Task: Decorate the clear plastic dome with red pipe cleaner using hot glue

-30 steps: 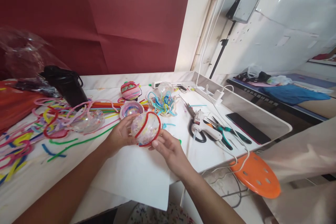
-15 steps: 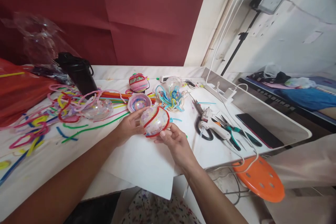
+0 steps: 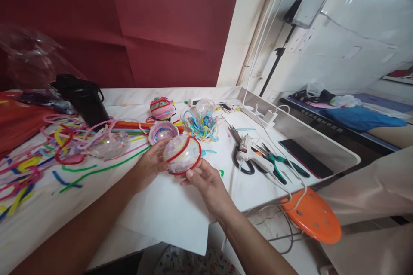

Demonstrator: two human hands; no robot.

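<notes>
Between my two hands is a clear plastic ball with pastel smears and red pipe cleaner strips running around it. My left hand grips its left side, fingers curled behind. On its lower right, my right hand pinches the red-edged rim between thumb and fingers. The ball is held above a white sheet of paper. Just behind it sits a pink-rimmed bowl-shaped half shell. Farther back are a pink ball wrapped in pipe cleaners and a bundle of blue and cream pipe cleaners.
Tangled pipe cleaners and a black bottle occupy the left. On the right lie a glue gun, scissors, pliers and a black phone. A white cord hangs over the edge near an orange stool.
The view has shifted to the right, so the table things appear farther left. Both hands keep hold of the ball, which is turned slightly.
</notes>
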